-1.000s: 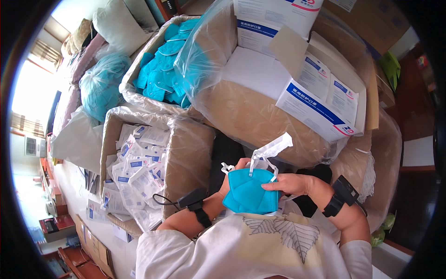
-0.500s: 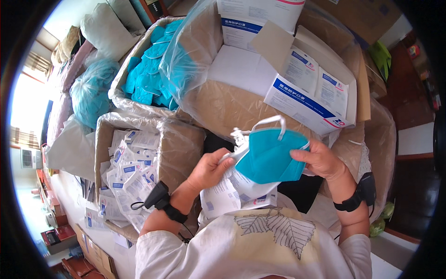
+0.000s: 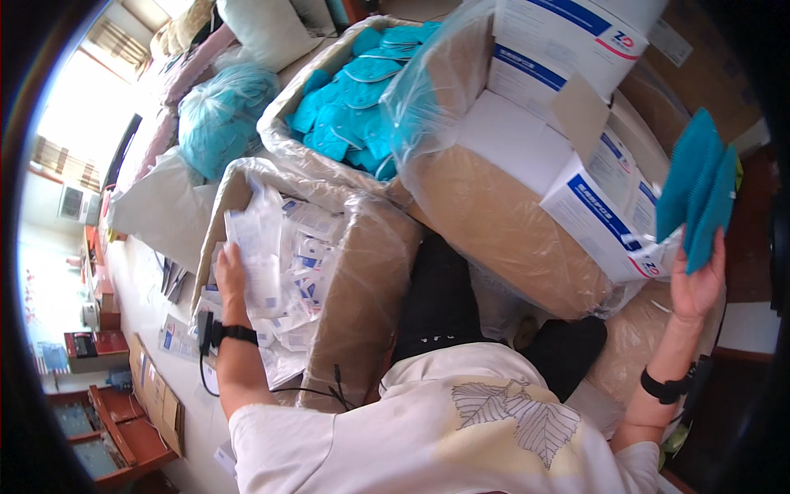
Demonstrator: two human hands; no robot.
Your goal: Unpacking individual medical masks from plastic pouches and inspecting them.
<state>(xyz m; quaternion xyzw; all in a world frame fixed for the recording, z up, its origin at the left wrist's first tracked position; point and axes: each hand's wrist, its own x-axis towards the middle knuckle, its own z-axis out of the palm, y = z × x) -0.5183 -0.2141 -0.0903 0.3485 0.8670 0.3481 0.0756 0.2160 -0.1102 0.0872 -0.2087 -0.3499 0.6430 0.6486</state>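
At the right, my right hand is raised and closed on the lower end of teal face masks, which look folded and at least two together. My left hand reaches over the lined carton at the left, its fingers closed at the edge of a flat white printed pouch. The fingertips are partly hidden by the pouch. Under it the carton holds many similar white and blue pouches.
Behind stands another lined carton with a heap of teal masks. A large plastic-lined carton carries white and blue boxes, one open box with pouches inside. A bag of teal material lies far left. My dark-clad legs are between the cartons.
My hands have come apart: the right carried the teal mask to the far right, the left went to the pouch carton. The papery white pouch near my lap is gone from there. The view has shifted.
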